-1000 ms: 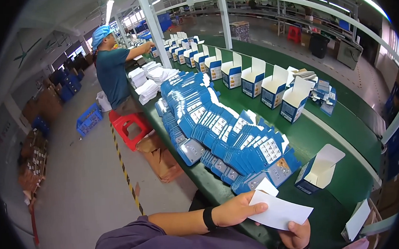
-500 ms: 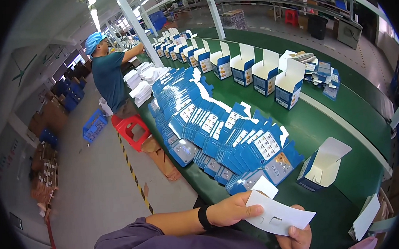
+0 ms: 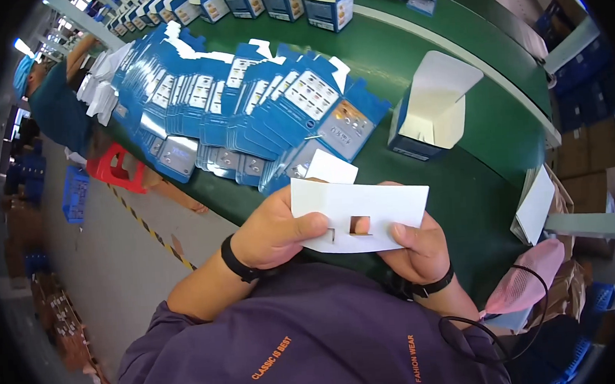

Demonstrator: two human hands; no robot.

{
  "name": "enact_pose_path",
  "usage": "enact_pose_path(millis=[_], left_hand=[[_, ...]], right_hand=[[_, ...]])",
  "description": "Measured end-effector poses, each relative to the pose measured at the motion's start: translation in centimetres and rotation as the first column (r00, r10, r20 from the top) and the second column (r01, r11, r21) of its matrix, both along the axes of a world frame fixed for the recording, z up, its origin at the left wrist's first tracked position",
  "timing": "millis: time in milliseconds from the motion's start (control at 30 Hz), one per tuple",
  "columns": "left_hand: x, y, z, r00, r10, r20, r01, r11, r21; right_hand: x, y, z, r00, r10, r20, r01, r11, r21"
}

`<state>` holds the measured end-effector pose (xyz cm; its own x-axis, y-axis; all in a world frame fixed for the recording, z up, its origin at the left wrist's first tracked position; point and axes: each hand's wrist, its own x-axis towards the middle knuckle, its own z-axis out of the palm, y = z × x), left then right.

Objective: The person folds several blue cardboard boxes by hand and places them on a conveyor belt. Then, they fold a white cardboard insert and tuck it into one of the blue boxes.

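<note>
A white cardboard insert [image 3: 385, 200] with cut-out slots is held between my two hands. My left hand [image 3: 271, 226] pinches its left end, the thumb lying on top near a slot. At the right end my right hand [image 3: 420, 248] grips the lower edge, thumb in front; a fingertip shows through the square cut-out. Just behind it, another white piece of card [image 3: 331, 168] lies against the pile of flat blue-and-white cartons [image 3: 246, 104]. To the right of the pile stands one carton [image 3: 423, 118] with its lid raised; pale card shows inside.
A row of set-up cartons [image 3: 328, 8] runs along the far side of the green table [image 3: 369, 40]. White sheets [image 3: 534, 206] lean at the right edge, above a pink mesh bag [image 3: 527, 277]. A co-worker [image 3: 59, 101] is at the far left, near a red stool [image 3: 117, 168].
My view has tilted down. The insert, angled before, is now nearly level in front of me, and a fingertip has come into view through its square cut-out.
</note>
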<state>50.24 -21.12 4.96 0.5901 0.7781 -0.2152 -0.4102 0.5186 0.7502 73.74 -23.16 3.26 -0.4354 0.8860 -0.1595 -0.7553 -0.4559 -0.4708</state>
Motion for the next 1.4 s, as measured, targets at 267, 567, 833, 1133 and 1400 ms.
enact_pose_path(millis=[267,567,833,1133,1400], left_hand=[[-0.2,-0.7,-1.5,1.000,0.009,0.018,-0.009,1.000,-0.011],[-1.0,-1.6,-0.7,0.994,0.047,0.097,-0.043,0.998,-0.045],[-0.5,-2.0,-1.0,0.987,0.039,0.157,-0.019,0.992,-0.126],[1.0,-3.1,1.0,0.856,-0.322,0.405,0.393,0.914,-0.103],[1.3,-0.4,3.1,0.974,-0.021,-0.226,0.045,0.994,0.101]], right_hand=[[0.8,-0.2,-1.9,0.997,0.070,0.022,-0.072,0.992,0.105],[1.2,-1.0,-3.6,0.998,-0.017,0.063,0.015,0.999,0.035],[1.8,-1.0,-4.7,0.982,0.154,-0.107,-0.134,0.975,0.179],[0.2,-1.1,-1.4,0.891,0.349,-0.291,-0.309,0.935,0.174],[0.6,0.2,-1.6,0.863,-0.353,0.362,0.221,0.907,0.359]])
